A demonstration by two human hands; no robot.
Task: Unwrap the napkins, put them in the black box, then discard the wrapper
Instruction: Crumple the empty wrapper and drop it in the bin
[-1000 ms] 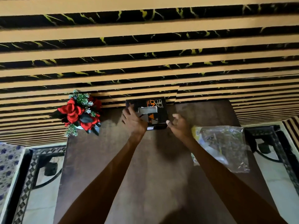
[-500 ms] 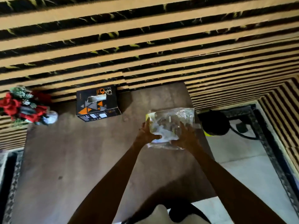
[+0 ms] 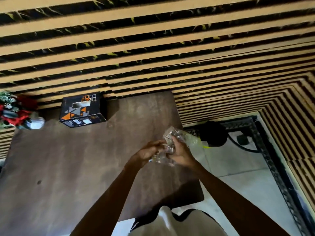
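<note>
The clear plastic wrapper (image 3: 172,138) is crumpled into a bundle above the table's right edge. My left hand (image 3: 147,153) and my right hand (image 3: 180,153) both grip it, pressed close together. The black box (image 3: 81,109), patterned with orange and grey triangles, stands at the table's far side by the wall. A pale napkin shows in the slot on its top. The box is well to the left of my hands.
The brown wooden table (image 3: 68,167) has a red flower bouquet (image 3: 15,111) at its far left corner. A black round bin (image 3: 213,133) stands on the tiled floor just right of the table. A striped wall runs behind.
Both hands left the black box, took hold of the flat wrapper at the table's right and have scrunched it into a bundle. The view swung to the right.
</note>
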